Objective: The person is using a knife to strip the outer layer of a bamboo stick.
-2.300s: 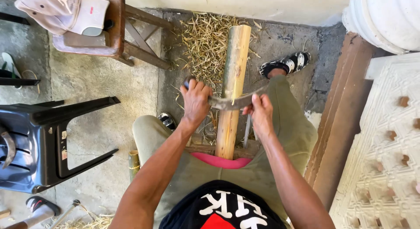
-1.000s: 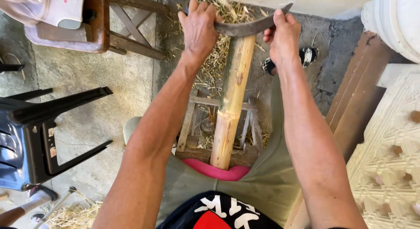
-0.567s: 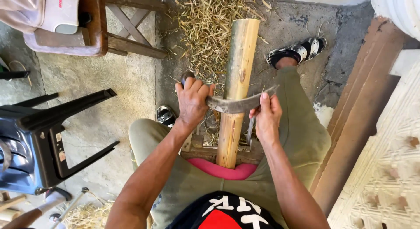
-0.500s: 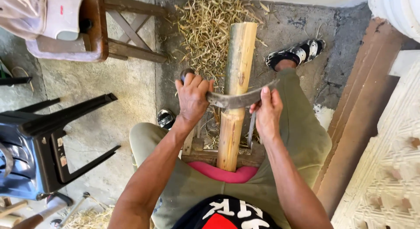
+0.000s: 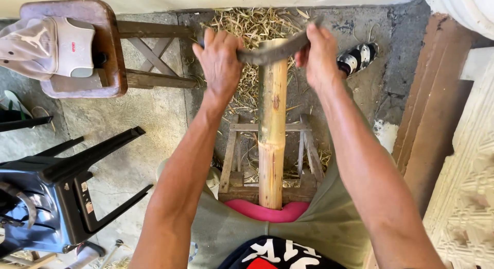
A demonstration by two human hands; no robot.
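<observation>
A thick bamboo pole (image 5: 272, 125) stands tilted away from me, its near end braced against a pink pad (image 5: 267, 212) at my waist, resting on a small wooden frame (image 5: 237, 168). A curved two-handled drawknife (image 5: 272, 50) lies across the far end of the pole. My left hand (image 5: 220, 58) grips its left handle and my right hand (image 5: 319, 53) grips its right handle, both arms stretched out.
Pale shavings (image 5: 252, 30) litter the concrete floor beyond the pole. A wooden stool (image 5: 98, 48) with a light cap (image 5: 46, 42) on it stands at far left. An overturned dark plastic chair (image 5: 56, 192) lies at left. A sandalled foot (image 5: 357, 55) and wooden planks (image 5: 432, 109) are at right.
Both hands have pushed the drawknife from the middle of the pole out to its far end; half a second ago it sat mid-pole with my arms bent.
</observation>
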